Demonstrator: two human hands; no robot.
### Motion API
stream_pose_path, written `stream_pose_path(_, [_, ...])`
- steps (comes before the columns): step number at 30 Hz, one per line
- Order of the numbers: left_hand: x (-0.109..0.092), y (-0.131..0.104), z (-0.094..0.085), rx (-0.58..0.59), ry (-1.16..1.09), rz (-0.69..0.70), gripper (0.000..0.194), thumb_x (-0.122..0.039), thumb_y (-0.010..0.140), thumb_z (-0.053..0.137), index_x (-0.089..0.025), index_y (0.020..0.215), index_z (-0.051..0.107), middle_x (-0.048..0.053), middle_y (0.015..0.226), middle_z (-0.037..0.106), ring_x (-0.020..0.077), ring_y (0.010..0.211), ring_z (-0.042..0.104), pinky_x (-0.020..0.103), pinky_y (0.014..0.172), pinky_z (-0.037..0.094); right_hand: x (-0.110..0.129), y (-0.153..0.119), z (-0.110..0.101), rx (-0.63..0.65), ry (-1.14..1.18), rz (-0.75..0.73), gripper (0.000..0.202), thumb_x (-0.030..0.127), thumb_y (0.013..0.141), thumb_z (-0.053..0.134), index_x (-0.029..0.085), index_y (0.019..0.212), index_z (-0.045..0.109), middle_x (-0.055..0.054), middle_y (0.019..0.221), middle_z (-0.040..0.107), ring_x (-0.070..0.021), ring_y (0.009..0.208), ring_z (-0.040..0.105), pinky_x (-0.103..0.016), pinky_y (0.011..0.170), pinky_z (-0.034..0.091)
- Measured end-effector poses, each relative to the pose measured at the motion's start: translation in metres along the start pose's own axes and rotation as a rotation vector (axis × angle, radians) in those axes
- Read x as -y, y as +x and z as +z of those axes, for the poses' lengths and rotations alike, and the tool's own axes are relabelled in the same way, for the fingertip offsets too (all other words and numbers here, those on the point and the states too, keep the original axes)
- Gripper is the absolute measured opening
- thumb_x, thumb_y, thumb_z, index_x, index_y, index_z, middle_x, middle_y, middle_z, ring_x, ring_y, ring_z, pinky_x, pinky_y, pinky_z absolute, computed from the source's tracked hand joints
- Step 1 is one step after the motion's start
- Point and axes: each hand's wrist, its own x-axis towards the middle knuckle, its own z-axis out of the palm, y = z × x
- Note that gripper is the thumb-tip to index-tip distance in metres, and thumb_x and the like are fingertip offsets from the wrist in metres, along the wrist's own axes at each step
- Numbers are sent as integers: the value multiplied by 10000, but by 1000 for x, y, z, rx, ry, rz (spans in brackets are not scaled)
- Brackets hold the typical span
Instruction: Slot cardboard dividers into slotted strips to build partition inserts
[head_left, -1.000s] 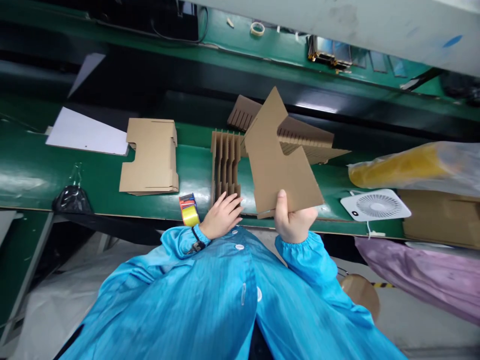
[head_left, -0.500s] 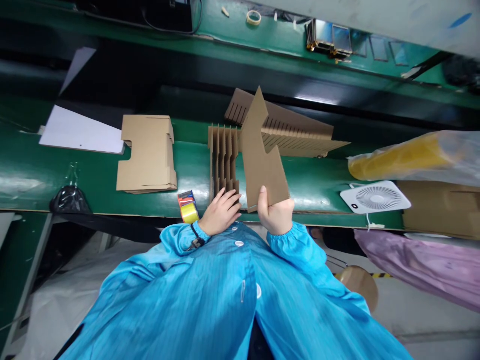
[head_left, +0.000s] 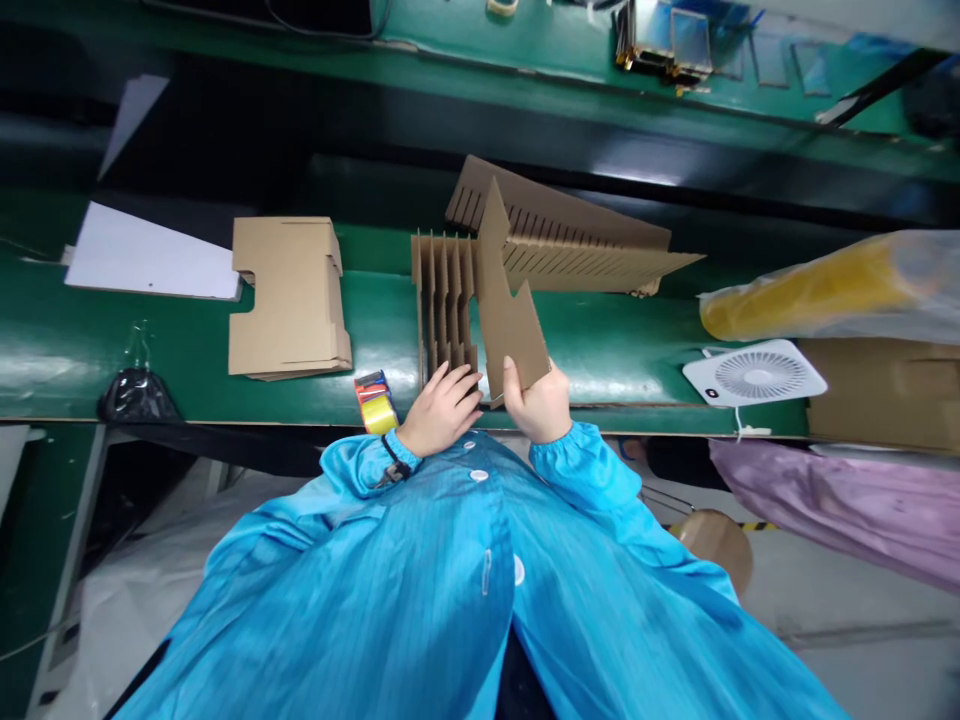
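A row of upright cardboard dividers [head_left: 446,300] stands near the middle of the green bench. My left hand [head_left: 441,408] lies with fingers spread over the near end of the dividers. In my right hand [head_left: 538,400], pinched between thumb and fingers, is a notched cardboard piece [head_left: 506,310], tilted upright along the right side of the row. Behind it rest long slotted cardboard strips [head_left: 592,245]. To the left is a stack of notched cardboard sheets [head_left: 289,300].
A yellow tape roll [head_left: 376,405] is left of my left hand. On the right are a white fan [head_left: 757,374] and a yellow roll in plastic [head_left: 817,295]. White sheets [head_left: 150,255] and a black bag [head_left: 139,397] sit at left, below a raised shelf [head_left: 465,60].
My right hand has moved left with the notched piece, which is now nearer the divider row and turned more edge-on. My left hand stays on the dividers. The view has shifted slightly.
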Motion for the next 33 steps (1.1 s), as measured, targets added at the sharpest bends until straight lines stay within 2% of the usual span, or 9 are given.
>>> stream_pose_path(4, [-1,1,-2,40,-51,-25,240,-268,928,505,-123,1053,651,157,1255,601,297,1291,461,576,1107,338,1,-1,-15,63,23,-4,333,435,908,445,168,1037,597,-125,895,702,-240,816,674,-356,716,547])
stream_pose_path(7, [-1,2,-3,58,-69,-39,231,-263,925,509,-135,1055,652,149,1268,593,298,1296,453,585,1106,331,2,-2,-19,95,23,21,305,398,917,413,178,1030,592,-102,844,697,-222,752,665,-342,683,539])
stream_pose_path(11, [-1,1,-2,53,-49,-31,204,-254,923,519,-171,1035,668,132,1289,577,293,1293,455,587,1088,352,2,-6,-13,113,29,-9,262,313,913,377,177,1013,577,-122,887,695,-235,824,670,-354,720,540])
stream_pose_path(18, [-1,2,-1,5,5,1,205,-251,933,501,-167,974,683,138,1274,581,293,1276,469,580,1069,377,-1,-28,6,193,49,-18,305,241,888,370,155,1125,541,-156,1044,678,-252,957,644,-404,811,535])
stream_pose_path(21, [-1,2,-1,7,17,-7,202,-245,933,497,-171,954,684,130,1272,584,285,1267,478,576,1074,375,-3,-33,5,245,44,-21,337,288,887,394,111,1125,555,-188,1025,672,-288,960,627,-469,851,510])
stream_pose_path(23, [-1,2,-1,1,16,1,204,-240,932,494,-167,954,683,134,1269,584,288,1262,482,574,1072,379,-2,-28,-1,264,71,-5,454,385,880,453,77,1207,521,-205,1057,660,-299,952,620,-481,852,505])
stream_pose_path(26, [0,1,-1,6,23,9,198,-247,929,503,-179,989,678,127,1268,583,285,1269,474,575,1066,385,2,-9,-17,277,117,53,733,499,849,510,53,1405,339,-197,1101,647,-275,888,630,-445,802,527])
stream_pose_path(30, [1,1,-1,13,18,2,190,-258,926,514,-188,986,681,125,1267,581,283,1277,463,580,1067,376,13,14,-30,377,-6,120,658,430,890,409,98,1451,326,-139,949,694,-253,748,654,-407,729,535])
stream_pose_path(33, [1,1,-1,-4,4,11,193,-254,927,512,-175,979,680,137,1258,585,293,1271,469,583,1067,374,19,13,-26,436,-110,163,626,330,889,342,100,1470,308,-119,839,709,-241,642,648,-390,666,533])
